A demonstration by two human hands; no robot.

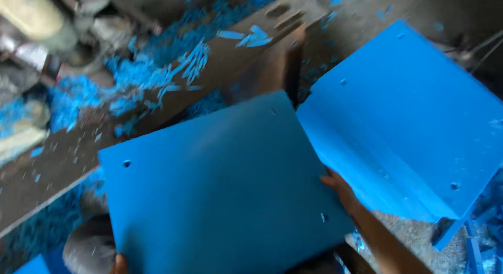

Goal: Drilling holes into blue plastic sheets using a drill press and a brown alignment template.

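I hold a flat blue plastic sheet (220, 190) with small holes near its corners. My right hand (340, 187) grips its right edge, thumb on top. My left hand (120, 263) shows only as fingertips at the sheet's lower left edge, the rest hidden beneath it. To the right lies a stack of similar blue sheets (408, 122), its near edge just beyond my right hand. The whole view is motion-blurred.
A dark metal machine bed (173, 96) runs diagonally behind the sheet, strewn with blue plastic shavings (136, 75). A slotted metal block (283, 22) stands at top centre. More blue scraps (471, 237) lie at the lower right, and a grey rounded object (86, 242) sits at lower left.
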